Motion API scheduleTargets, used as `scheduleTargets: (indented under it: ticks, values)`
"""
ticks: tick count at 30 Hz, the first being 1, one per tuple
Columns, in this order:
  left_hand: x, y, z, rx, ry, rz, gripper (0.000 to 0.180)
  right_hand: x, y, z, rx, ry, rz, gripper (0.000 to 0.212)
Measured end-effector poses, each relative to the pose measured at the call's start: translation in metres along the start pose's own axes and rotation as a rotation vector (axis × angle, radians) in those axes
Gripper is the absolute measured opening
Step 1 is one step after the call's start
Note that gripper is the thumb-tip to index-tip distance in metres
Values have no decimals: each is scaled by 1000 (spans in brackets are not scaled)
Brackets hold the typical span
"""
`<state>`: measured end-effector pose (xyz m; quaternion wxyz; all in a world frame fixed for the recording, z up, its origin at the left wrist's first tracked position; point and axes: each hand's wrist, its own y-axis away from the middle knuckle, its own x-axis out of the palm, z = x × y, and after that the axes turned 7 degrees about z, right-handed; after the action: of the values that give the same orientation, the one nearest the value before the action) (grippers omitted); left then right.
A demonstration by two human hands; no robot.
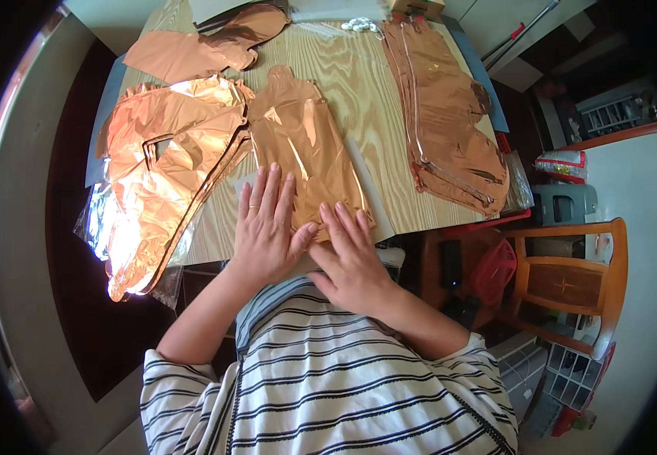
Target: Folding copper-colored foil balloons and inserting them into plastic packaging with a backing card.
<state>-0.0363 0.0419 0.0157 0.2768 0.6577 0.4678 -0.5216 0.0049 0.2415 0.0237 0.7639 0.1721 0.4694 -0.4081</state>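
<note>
White cloth with dark stripes forms the shirt (328,371), nearest the camera. Left hand (266,231): palm down, flat, fingers extended and close together, at the near left edge of the centre foil (302,152). Right hand (353,262): palm down, fingers slightly spread, fingertips on the near end of the centre foil. This copper-coloured piece lies lengthwise on the table (374,114); a grey sheet (371,188) shows along its right edge. Left of the centre foil: glossy foil (173,178). Right, well apart: stacked foil (450,106). Beyond it, leftward: far foil (173,57).
</note>
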Motion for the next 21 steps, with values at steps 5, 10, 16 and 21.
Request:
scheduleTargets:
  ticks: [5, 10, 16, 21]
  values:
    - [9, 3, -2, -31, -107, -9, 83, -50, 14, -26, 198, -135, -246, 23]
    - [9, 1, -2, -37, -78, 7, 81, -79, 1, -69, 576, -580, 32, 16]
    - [9, 2, 0, -41, -77, -5, 81, -86, -23, -75, 726, -779, 262, 21]
    - [7, 2, -1, -35, -79, -13, 82, -86, -30, -83, 748, -901, 344, 23]
